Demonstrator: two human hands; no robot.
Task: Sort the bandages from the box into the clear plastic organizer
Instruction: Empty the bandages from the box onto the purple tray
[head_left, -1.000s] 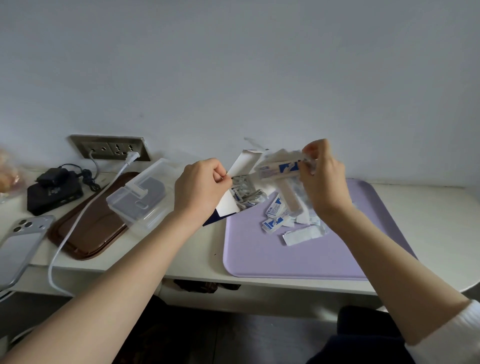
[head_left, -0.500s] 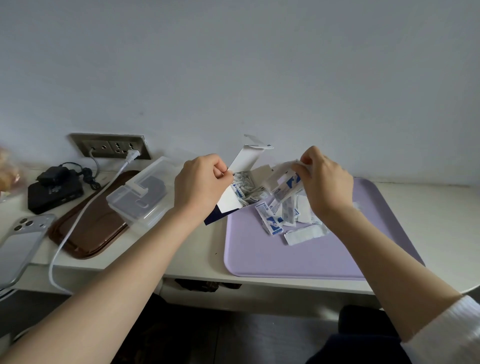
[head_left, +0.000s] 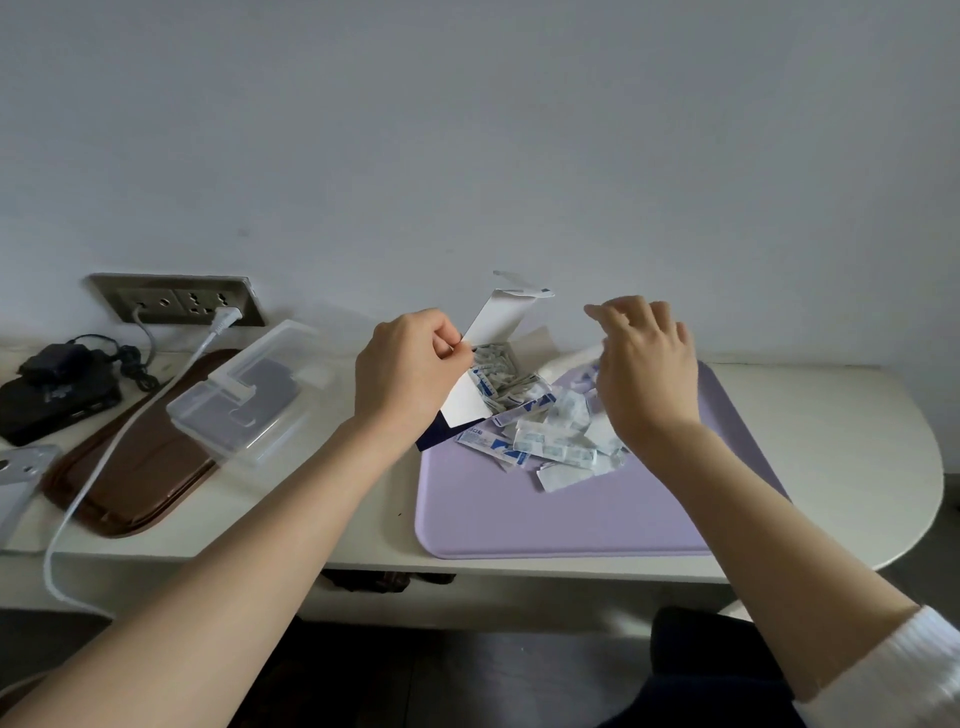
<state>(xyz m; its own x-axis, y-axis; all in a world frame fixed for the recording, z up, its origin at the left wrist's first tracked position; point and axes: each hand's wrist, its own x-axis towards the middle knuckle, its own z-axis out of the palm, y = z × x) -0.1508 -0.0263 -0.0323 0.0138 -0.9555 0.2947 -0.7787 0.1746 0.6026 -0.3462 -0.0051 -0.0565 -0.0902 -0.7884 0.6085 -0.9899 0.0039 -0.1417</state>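
Observation:
My left hand (head_left: 405, 369) pinches the side of the open white and dark-blue bandage box (head_left: 470, 402), which is tipped toward the lilac tray (head_left: 545, 514). Several wrapped bandages still show inside the box. A loose pile of white and blue bandages (head_left: 550, 441) lies on the tray's far left part. Above that pile hovers my right hand (head_left: 641, 374), fingers spread and relaxed, holding nothing that I can see. The clear plastic organizer (head_left: 244, 402) sits shut with its lid on, left of my left hand.
A brown tray (head_left: 130, 478) lies under the organizer. A white cable (head_left: 104, 467) runs from the wall socket (head_left: 176, 301) across it and off the table's front edge. A black device (head_left: 52, 400) and a phone (head_left: 15, 478) are at far left.
My right hand held a bunch of bandages above the tray, lowered them and let go; they now lie in the pile. The box flap has swung up.

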